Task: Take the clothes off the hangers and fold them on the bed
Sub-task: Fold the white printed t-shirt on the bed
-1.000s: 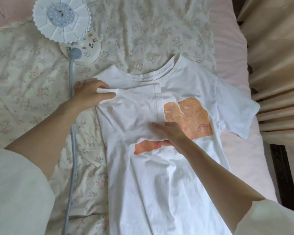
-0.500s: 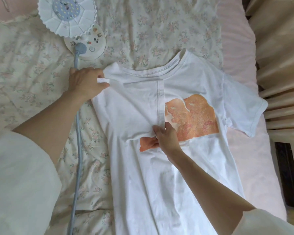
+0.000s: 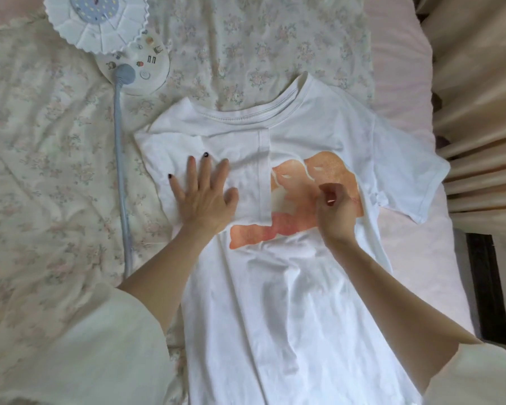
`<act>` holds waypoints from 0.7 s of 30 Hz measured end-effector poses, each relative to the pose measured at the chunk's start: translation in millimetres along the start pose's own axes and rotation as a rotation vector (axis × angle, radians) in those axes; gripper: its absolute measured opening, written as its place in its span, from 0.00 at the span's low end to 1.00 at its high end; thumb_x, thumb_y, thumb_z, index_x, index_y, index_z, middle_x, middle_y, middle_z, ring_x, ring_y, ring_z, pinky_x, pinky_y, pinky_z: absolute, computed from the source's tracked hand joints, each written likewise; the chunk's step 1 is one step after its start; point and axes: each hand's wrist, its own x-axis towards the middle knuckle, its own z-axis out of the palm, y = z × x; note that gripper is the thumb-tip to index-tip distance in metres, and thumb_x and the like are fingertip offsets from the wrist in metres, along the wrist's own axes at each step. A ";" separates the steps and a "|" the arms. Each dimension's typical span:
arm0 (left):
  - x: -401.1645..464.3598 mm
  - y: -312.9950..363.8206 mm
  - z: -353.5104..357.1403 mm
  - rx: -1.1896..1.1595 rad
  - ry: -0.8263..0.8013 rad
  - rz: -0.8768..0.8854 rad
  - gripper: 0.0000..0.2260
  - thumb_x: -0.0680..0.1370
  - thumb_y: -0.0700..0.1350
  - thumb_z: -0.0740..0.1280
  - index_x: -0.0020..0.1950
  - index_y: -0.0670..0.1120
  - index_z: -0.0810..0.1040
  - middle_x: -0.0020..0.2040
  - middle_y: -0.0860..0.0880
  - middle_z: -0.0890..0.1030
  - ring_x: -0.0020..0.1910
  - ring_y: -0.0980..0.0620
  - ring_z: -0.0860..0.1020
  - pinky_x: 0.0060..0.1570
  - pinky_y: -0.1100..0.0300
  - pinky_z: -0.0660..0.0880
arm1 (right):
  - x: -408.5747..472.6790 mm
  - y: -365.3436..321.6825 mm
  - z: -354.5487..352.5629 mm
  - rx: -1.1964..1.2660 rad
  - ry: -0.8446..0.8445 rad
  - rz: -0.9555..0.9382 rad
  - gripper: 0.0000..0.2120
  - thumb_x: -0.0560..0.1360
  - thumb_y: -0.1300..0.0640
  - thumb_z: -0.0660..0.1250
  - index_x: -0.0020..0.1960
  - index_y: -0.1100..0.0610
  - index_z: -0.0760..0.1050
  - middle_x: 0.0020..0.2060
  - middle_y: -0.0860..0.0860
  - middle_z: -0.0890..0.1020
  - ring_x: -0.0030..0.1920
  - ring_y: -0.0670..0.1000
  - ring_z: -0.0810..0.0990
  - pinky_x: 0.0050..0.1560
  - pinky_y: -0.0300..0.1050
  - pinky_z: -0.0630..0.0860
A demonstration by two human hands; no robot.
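Note:
A white T-shirt (image 3: pixel 289 302) with an orange print (image 3: pixel 327 171) lies face up on the bed, collar away from me. Its left side and sleeve are folded inward over the chest. My left hand (image 3: pixel 205 197) presses flat on that folded part, fingers spread. Over the orange print sits my right hand (image 3: pixel 336 211), its fingers curled in with no cloth between them. The shirt's right sleeve (image 3: pixel 406 176) lies spread out toward the bed's right edge. No hanger is in view.
A white round lamp (image 3: pixel 97 21) with a grey bendy neck (image 3: pixel 120 171) lies on the floral sheet (image 3: pixel 41 171) left of the shirt. Beige curtains (image 3: pixel 479 112) hang along the right. A dark gap (image 3: pixel 488 287) marks the bed's right edge.
My left hand let go of the folded sleeve edge and moved down to press flat on it. My right hand lifted off the fold and moved right over the print.

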 end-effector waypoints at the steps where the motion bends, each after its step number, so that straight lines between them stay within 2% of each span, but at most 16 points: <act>1: 0.8 11.7 -1.9 -0.045 0.006 -0.049 0.26 0.80 0.56 0.49 0.77 0.57 0.47 0.78 0.49 0.45 0.76 0.44 0.39 0.69 0.34 0.39 | 8.7 9.6 -14.1 0.015 0.057 0.052 0.11 0.77 0.64 0.58 0.56 0.63 0.75 0.44 0.50 0.76 0.46 0.50 0.73 0.43 0.32 0.63; 3: -0.9 35.0 -3.7 -0.124 0.033 -0.098 0.26 0.80 0.57 0.50 0.77 0.58 0.48 0.78 0.47 0.44 0.76 0.43 0.39 0.68 0.32 0.38 | 25.8 29.6 -36.7 0.036 0.157 0.218 0.12 0.77 0.60 0.57 0.56 0.61 0.75 0.46 0.50 0.76 0.48 0.50 0.73 0.46 0.34 0.65; 5: -4.0 62.9 -1.1 -0.129 0.027 -0.046 0.27 0.79 0.59 0.50 0.77 0.58 0.47 0.78 0.48 0.42 0.76 0.43 0.38 0.67 0.32 0.37 | 41.8 51.3 -59.8 0.103 0.249 0.384 0.15 0.73 0.56 0.56 0.50 0.64 0.76 0.42 0.55 0.79 0.45 0.57 0.77 0.46 0.45 0.72; 6: -4.9 72.4 2.1 -0.109 0.012 -0.020 0.27 0.79 0.60 0.50 0.77 0.58 0.46 0.78 0.48 0.41 0.76 0.43 0.37 0.68 0.32 0.36 | 48.6 60.9 -68.7 0.148 0.278 0.470 0.15 0.73 0.56 0.56 0.46 0.66 0.76 0.39 0.57 0.78 0.40 0.59 0.78 0.43 0.49 0.74; 8: 2.4 96.4 6.5 -0.064 -0.018 -0.023 0.28 0.79 0.61 0.48 0.77 0.57 0.44 0.78 0.47 0.40 0.75 0.42 0.36 0.67 0.31 0.36 | 63.3 73.7 -90.4 0.319 0.272 0.712 0.11 0.73 0.57 0.60 0.40 0.66 0.73 0.36 0.58 0.76 0.33 0.56 0.74 0.34 0.48 0.72; 10: 17.9 122.5 5.6 -0.114 -0.030 -0.086 0.28 0.79 0.61 0.49 0.77 0.56 0.45 0.78 0.46 0.40 0.75 0.41 0.36 0.67 0.31 0.36 | 81.3 76.6 -110.7 0.625 0.185 0.944 0.10 0.74 0.55 0.65 0.50 0.61 0.71 0.40 0.57 0.77 0.36 0.54 0.76 0.35 0.46 0.74; 12: 30.1 137.5 0.4 -0.167 -0.022 -0.127 0.29 0.79 0.59 0.51 0.78 0.52 0.47 0.78 0.45 0.41 0.76 0.42 0.37 0.68 0.32 0.36 | 97.4 77.5 -116.5 0.989 0.131 1.050 0.17 0.75 0.54 0.65 0.61 0.59 0.68 0.46 0.57 0.76 0.45 0.55 0.79 0.47 0.49 0.77; 13: 33.9 146.4 -2.0 -0.169 -0.008 -0.110 0.30 0.80 0.58 0.51 0.78 0.48 0.49 0.78 0.45 0.43 0.76 0.43 0.39 0.69 0.33 0.37 | 103.7 75.8 -118.9 1.160 0.134 1.062 0.18 0.75 0.55 0.65 0.62 0.60 0.68 0.47 0.56 0.77 0.47 0.56 0.79 0.53 0.50 0.77; 15: 39.3 168.3 -5.3 -0.172 0.065 0.001 0.29 0.80 0.57 0.52 0.77 0.45 0.54 0.78 0.46 0.47 0.77 0.44 0.42 0.71 0.36 0.40 | 112.4 77.0 -126.3 1.337 0.087 1.046 0.12 0.75 0.58 0.64 0.58 0.60 0.72 0.48 0.55 0.77 0.45 0.56 0.78 0.51 0.52 0.77; 17: 43.7 189.7 -8.2 -0.192 0.149 0.165 0.27 0.78 0.56 0.54 0.74 0.45 0.62 0.77 0.45 0.55 0.77 0.44 0.49 0.71 0.38 0.44 | 121.6 77.0 -131.1 1.355 0.015 1.001 0.04 0.75 0.60 0.63 0.50 0.59 0.72 0.47 0.55 0.76 0.40 0.54 0.75 0.42 0.50 0.75; 19: 49.4 212.8 -13.3 -0.200 0.182 0.325 0.28 0.75 0.58 0.52 0.72 0.46 0.68 0.76 0.46 0.61 0.76 0.45 0.55 0.71 0.39 0.48 | 136.9 78.0 -139.2 1.294 -0.023 0.884 0.05 0.76 0.61 0.62 0.52 0.58 0.71 0.48 0.55 0.76 0.39 0.53 0.75 0.40 0.47 0.75; 21: 53.7 234.6 -15.1 -0.136 0.133 0.437 0.32 0.73 0.61 0.47 0.73 0.49 0.66 0.76 0.48 0.61 0.76 0.47 0.56 0.71 0.40 0.46 | 156.8 77.7 -150.8 1.172 0.019 0.729 0.08 0.77 0.61 0.62 0.56 0.55 0.73 0.47 0.53 0.79 0.42 0.50 0.78 0.39 0.44 0.79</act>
